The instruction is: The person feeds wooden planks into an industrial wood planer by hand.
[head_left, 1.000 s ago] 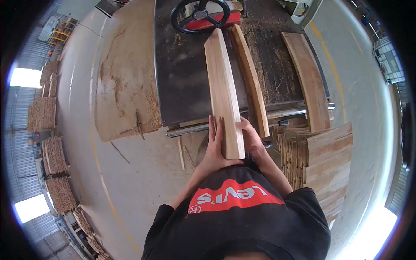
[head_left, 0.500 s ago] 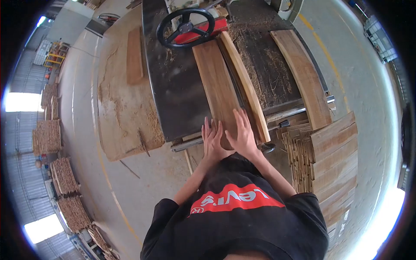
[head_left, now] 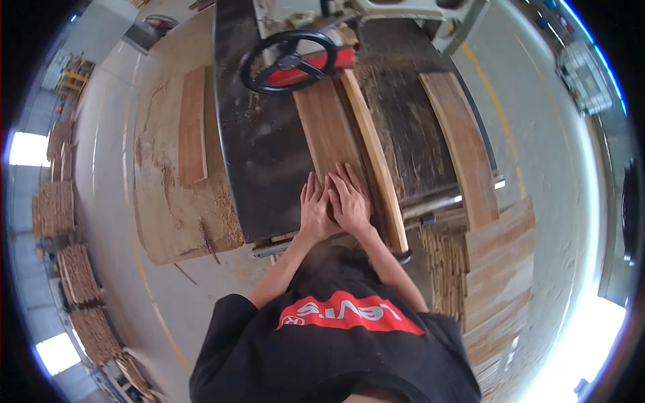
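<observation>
A brown wooden board [head_left: 326,124] lies flat on the dark machine table [head_left: 262,161], its far end by the red guard [head_left: 302,67] under the black handwheel [head_left: 289,60]. My left hand [head_left: 316,209] rests at the board's left edge near its close end, fingers stretched forward. Flat on top of the board lies my right hand [head_left: 351,203], close beside the left, with its fingers extended. Both hands press on the wood without wrapping round it. A pale wooden strip [head_left: 376,161], perhaps a fence, runs along the board's right side. The board's near end is partly hidden by my hands.
Another board [head_left: 463,148] lies on the table's right side. A shorter board [head_left: 193,127] lies on the sawdust-covered side panel [head_left: 154,228] at left. Stacked planks [head_left: 500,269] stand at the lower right. Sawdust [head_left: 416,121] covers the right tabletop. More timber stacks [head_left: 79,272] line the left.
Both hands have moved forward along the board and closer together, the right shifting left toward the left hand. The board appears farther under the handwheel. The camera view has shifted slightly.
</observation>
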Action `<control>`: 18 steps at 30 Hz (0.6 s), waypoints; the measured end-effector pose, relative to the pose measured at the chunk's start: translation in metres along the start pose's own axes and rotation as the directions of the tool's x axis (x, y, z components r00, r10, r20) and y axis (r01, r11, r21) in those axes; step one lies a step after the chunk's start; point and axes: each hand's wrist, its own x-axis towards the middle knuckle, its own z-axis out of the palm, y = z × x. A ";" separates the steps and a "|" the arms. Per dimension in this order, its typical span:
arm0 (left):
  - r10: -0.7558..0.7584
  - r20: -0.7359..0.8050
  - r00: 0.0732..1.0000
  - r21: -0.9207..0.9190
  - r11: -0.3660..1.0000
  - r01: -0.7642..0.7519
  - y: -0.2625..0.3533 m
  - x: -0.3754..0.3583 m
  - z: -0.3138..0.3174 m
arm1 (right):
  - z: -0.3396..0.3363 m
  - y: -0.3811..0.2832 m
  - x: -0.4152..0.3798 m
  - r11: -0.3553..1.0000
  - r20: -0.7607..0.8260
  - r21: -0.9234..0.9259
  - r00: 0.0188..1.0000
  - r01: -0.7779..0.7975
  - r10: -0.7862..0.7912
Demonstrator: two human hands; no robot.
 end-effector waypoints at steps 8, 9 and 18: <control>0.139 -0.068 0.988 -0.206 0.967 -0.150 -0.095 0.042 -0.028 | 0.023 -0.006 0.078 0.988 -0.052 -0.148 0.997 0.041 -0.049; 0.159 -0.090 0.983 -0.231 0.957 -0.176 -0.106 0.046 -0.036 | 0.024 -0.003 0.085 0.988 -0.058 -0.149 0.997 0.048 -0.057; -0.295 -0.653 0.697 0.314 0.733 0.604 -0.303 0.048 -0.166 | 0.054 0.010 0.149 0.979 -0.116 -0.192 0.988 0.074 -0.098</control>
